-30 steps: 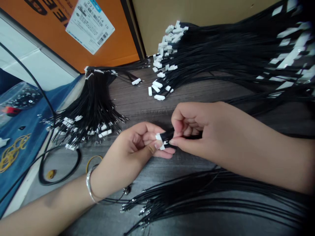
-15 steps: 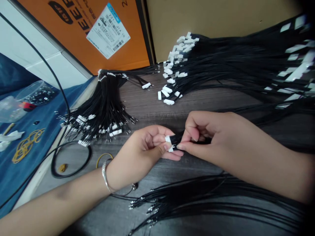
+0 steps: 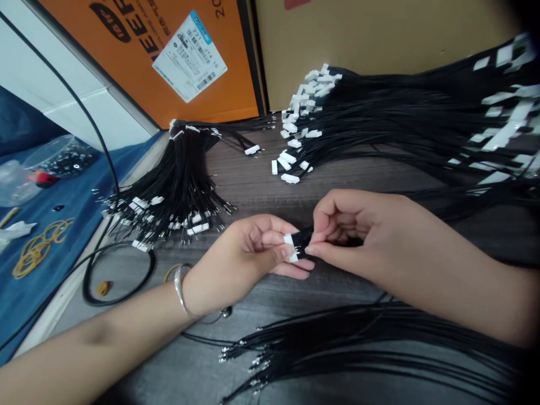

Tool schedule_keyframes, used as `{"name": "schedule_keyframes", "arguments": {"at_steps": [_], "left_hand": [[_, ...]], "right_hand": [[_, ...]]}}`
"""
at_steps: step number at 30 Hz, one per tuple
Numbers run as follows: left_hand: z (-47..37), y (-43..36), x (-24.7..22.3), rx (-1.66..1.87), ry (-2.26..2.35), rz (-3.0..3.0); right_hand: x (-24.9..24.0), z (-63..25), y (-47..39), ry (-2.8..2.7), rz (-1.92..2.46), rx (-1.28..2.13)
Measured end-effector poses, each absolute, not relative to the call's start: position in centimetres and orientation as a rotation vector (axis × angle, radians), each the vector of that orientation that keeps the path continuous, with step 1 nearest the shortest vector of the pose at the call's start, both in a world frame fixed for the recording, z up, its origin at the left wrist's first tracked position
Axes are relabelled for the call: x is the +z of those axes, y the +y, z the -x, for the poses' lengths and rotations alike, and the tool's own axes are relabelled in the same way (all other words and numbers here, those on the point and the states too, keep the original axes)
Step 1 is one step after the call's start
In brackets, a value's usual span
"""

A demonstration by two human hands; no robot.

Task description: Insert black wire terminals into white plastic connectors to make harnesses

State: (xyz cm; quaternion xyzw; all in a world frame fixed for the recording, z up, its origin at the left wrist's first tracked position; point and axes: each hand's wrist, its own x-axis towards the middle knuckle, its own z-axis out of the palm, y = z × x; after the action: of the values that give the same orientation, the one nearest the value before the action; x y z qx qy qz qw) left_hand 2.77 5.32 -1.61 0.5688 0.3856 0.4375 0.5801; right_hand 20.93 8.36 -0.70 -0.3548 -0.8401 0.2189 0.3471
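Observation:
A white plug connector (image 3: 290, 247) is pinched between the thumb and fingers of my left hand (image 3: 248, 253). Black wires (image 3: 301, 243) run from its right side toward my right hand (image 3: 350, 228). The thumb and forefinger of that hand are closed on a black wire close to the connector, where small metal ends glint. Its other fingers curl inward and hide part of the wires. Below both hands lies a bundle of loose black wires (image 3: 320, 332) with bare metal terminals at the left end.
Black wires with white connectors (image 3: 379, 107) are piled at the back right. Another wire bunch (image 3: 181, 174) lies at left, before an orange box (image 3: 139, 62). A thick black cable (image 3: 90, 281) loops on the table. Yellow rubber bands (image 3: 37, 250) and a plastic bag (image 3: 59, 163) lie on blue cloth.
My right thumb and forefinger have shifted very slightly at the wires beside the connector. My left hand keeps its hold. The whole view has moved a little.

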Motion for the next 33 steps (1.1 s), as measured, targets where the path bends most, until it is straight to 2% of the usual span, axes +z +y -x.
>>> {"name": "schedule_keyframes", "arguments": {"at_steps": [4,15,25,29,33], "left_hand": [[-2.5,5.3,-1.8,1.030,0.845,-1.298],[-2.2,5.5,-2.5,1.079,0.658,-1.236],[-2.6,5.1,-2.6,1.130,0.617,-1.268],[-2.8,5.1,-2.4,1.171,0.669,-1.281],[-2.8,5.5,-2.3,1.211,0.726,-1.248]], "right_hand": [[-0.6,-20.9,8.3,-2.162,0.955,0.504],[-1.0,-20.8,7.4,-2.011,0.758,0.869],[-1.4,-20.6,7.2,-1.992,0.681,0.895],[-0.4,-20.8,7.6,-2.082,0.748,0.675],[1.6,-21.9,8.1,-2.190,0.776,0.175]]}}
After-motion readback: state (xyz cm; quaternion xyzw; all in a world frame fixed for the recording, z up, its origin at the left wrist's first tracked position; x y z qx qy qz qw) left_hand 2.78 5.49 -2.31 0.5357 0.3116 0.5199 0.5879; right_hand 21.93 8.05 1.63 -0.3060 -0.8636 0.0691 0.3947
